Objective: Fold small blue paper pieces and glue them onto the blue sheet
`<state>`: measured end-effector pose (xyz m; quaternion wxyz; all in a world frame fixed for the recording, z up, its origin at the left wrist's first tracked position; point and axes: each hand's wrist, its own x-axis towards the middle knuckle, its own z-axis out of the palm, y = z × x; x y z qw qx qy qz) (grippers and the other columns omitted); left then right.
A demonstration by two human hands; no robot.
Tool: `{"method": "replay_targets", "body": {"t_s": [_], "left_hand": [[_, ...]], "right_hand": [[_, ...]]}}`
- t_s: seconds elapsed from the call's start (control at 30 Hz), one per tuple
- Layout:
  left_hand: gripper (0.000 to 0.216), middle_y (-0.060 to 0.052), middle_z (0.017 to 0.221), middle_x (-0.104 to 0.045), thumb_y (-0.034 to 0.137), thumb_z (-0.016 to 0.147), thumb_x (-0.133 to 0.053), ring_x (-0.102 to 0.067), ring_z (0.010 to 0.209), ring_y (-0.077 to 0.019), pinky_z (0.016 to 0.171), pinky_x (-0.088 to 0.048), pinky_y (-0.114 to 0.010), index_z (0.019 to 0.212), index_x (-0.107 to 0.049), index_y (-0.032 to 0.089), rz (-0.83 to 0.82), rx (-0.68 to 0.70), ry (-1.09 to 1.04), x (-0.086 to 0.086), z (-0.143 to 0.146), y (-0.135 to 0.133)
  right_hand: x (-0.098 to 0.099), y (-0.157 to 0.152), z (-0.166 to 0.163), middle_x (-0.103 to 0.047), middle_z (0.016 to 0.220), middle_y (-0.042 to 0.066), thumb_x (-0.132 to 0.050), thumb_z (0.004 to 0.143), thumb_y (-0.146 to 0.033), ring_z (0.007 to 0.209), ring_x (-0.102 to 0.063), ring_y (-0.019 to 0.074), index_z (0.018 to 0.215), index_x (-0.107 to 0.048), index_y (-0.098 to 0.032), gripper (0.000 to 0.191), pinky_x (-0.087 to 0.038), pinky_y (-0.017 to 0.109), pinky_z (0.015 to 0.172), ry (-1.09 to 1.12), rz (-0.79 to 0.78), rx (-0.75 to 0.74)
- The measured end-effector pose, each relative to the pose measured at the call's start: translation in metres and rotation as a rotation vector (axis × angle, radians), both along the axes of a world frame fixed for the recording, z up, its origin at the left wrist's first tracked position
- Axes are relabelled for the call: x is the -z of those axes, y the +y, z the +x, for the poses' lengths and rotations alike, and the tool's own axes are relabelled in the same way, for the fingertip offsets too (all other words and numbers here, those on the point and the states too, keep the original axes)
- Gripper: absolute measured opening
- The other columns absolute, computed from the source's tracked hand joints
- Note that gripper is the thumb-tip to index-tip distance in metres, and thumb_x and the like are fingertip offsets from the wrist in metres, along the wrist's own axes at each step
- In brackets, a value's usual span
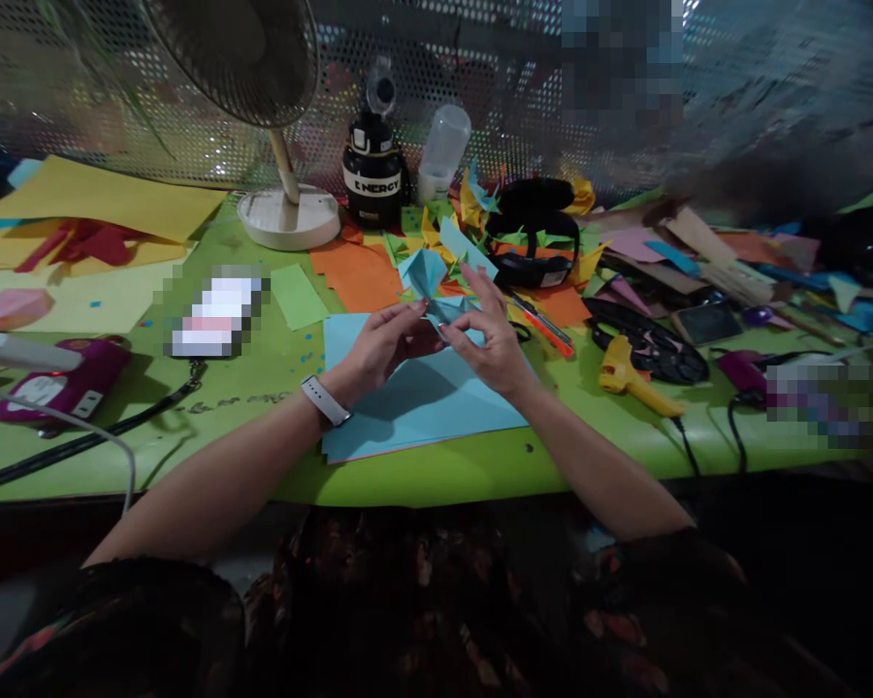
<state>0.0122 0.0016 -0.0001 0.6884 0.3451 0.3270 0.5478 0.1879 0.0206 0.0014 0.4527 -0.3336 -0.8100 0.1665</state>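
Note:
Both hands hold a folded piece of light blue paper [423,274] above the green table. My left hand [387,341], with a pale watch band at the wrist, is closed on its lower left side. On the right side, my right hand [489,339] pinches the paper between thumb and fingers, its index finger raised. Pointed flaps of the paper stick up between the hands. Beneath them lies a stack of light blue paper sheets [422,417]. Part of the folded paper is hidden behind the fingers.
A white fan [291,215], a black bottle [373,174] and a clear plastic bottle [445,150] stand at the back. Folded paper pieces, an orange cutter [545,328] and a yellow glue gun [636,376] lie to the right. A phone [218,315] lies left.

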Motion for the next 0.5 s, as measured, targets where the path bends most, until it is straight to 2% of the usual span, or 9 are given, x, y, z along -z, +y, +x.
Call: {"method": "replay_targets", "body": {"t_s": [0.13, 0.3, 0.4, 0.5], "left_hand": [[0.028, -0.004, 0.077, -0.074, 0.039, 0.075, -0.075, -0.071, 0.073, -0.0167, 0.082, -0.057, -0.035, 0.086, -0.066, 0.015, -0.002, 0.023, -0.005, 0.0027, 0.0005, 0.0002], [0.023, -0.004, 0.078, -0.074, 0.031, 0.071, -0.075, -0.071, 0.074, -0.0163, 0.084, -0.057, -0.034, 0.084, -0.065, 0.015, 0.017, 0.026, -0.018, 0.0055, 0.0008, -0.0011], [0.019, -0.002, 0.074, -0.072, 0.025, 0.068, -0.076, -0.069, 0.070, -0.0143, 0.083, -0.058, -0.034, 0.081, -0.066, 0.014, 0.024, 0.031, -0.021, 0.0060, 0.0015, -0.0014], [0.017, 0.000, 0.069, -0.069, 0.020, 0.067, -0.077, -0.067, 0.066, -0.0123, 0.082, -0.058, -0.033, 0.077, -0.066, 0.014, 0.033, 0.021, -0.014, 0.0063, 0.0027, -0.0022]], "right_hand": [[0.0047, 0.0008, -0.0013, -0.055, 0.142, 0.005, -0.060, 0.091, -0.039, 0.142, -0.038, 0.0274, 0.073, -0.062, -0.024, 0.025, -0.028, 0.052, 0.117, 0.037, 0.031, 0.006], [0.0077, -0.0012, -0.0031, -0.065, 0.120, 0.009, -0.056, 0.093, -0.044, 0.123, -0.057, 0.0251, 0.076, -0.060, -0.024, 0.027, -0.042, 0.045, 0.105, 0.090, -0.059, -0.014], [0.0081, -0.0013, -0.0032, -0.066, 0.099, 0.008, -0.055, 0.093, -0.048, 0.112, -0.060, 0.0244, 0.074, -0.058, -0.025, 0.031, -0.046, 0.042, 0.099, 0.067, -0.054, 0.030], [0.0091, -0.0002, -0.0028, -0.062, 0.087, 0.006, -0.053, 0.093, -0.051, 0.105, -0.059, 0.0241, 0.072, -0.057, -0.025, 0.034, -0.047, 0.041, 0.094, 0.031, -0.056, 0.066]]}}
